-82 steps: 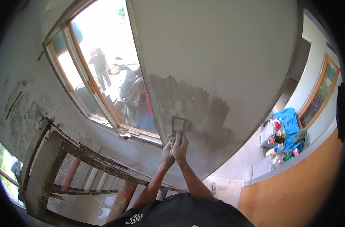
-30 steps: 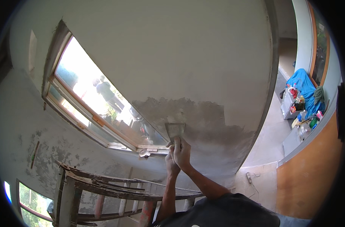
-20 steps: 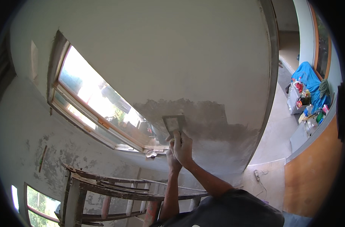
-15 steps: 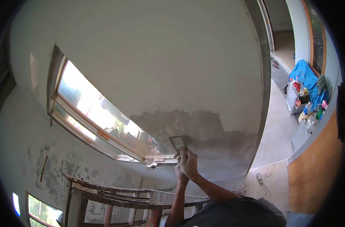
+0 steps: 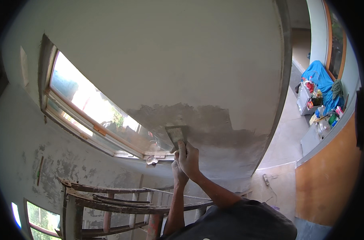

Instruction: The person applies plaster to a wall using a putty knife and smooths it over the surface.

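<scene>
A flat, squarish putty knife point(image 5: 176, 135), its blade smeared grey, lies pressed against the wall point(image 5: 170, 52) at the edge of a darker, damp-looking patch of plaster point(image 5: 206, 124). The right hand point(image 5: 188, 159) has its grip closed round the handle; the left hand point(image 5: 177, 173) wraps just beneath. Above, the wall is smooth and pale. A wooden-framed window point(image 5: 94, 116) slants at left, with a rough, paint-spattered wooden ladder point(image 5: 110, 200) below.

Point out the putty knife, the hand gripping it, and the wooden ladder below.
putty knife point(image 5: 176, 135), head view, on the flat blade against the wall.
right hand point(image 5: 188, 158), head view, on the back of the hand.
wooden ladder point(image 5: 122, 204), head view, on the upper side rail.
</scene>
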Demonstrator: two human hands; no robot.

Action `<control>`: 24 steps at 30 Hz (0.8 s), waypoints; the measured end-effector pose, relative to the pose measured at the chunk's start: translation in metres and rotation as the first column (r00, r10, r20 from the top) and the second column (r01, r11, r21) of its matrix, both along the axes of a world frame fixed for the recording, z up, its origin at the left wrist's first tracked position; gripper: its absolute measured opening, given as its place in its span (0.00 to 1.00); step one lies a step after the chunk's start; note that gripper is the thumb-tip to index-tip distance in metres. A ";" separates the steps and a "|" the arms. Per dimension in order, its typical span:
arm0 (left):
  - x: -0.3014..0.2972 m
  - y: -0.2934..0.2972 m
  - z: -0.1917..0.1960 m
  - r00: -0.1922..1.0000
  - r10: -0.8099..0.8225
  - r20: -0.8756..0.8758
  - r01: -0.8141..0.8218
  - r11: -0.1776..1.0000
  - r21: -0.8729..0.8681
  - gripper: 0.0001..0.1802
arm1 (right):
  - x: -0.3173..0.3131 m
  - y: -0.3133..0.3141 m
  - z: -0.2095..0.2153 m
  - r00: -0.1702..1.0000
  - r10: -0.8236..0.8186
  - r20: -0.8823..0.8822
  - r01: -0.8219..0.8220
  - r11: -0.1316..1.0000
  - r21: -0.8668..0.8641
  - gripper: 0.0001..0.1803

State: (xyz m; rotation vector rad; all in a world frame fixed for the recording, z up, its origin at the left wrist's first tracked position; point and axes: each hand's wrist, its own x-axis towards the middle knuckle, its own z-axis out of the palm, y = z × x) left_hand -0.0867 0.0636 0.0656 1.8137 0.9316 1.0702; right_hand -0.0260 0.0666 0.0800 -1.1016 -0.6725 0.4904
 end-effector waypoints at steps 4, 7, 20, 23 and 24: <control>-0.010 0.004 -0.041 0.997 -0.044 -0.065 0.040 0.997 -0.064 0.18 | 0.002 -0.013 -0.015 0.996 -0.025 -0.089 0.022 0.999 -0.033 0.14; -0.015 -0.003 -0.032 0.996 0.005 0.091 0.007 0.991 -0.133 0.19 | -0.003 -0.023 0.009 0.992 0.097 -0.085 -0.097 0.995 0.002 0.13; 0.001 0.011 0.003 1.000 -0.018 0.016 0.019 0.999 -0.038 0.17 | 0.015 -0.008 0.039 0.997 -0.041 0.063 0.037 0.998 0.054 0.17; 0.009 0.008 0.004 0.998 -0.062 -0.003 0.062 0.998 -0.015 0.14 | 0.016 -0.018 0.035 0.999 -0.043 0.029 0.041 0.996 0.084 0.14; 0.009 0.003 -0.010 0.998 -0.014 0.064 0.013 1.000 0.021 0.14 | 0.011 -0.023 0.021 1.000 -0.006 -0.028 0.007 0.999 0.033 0.15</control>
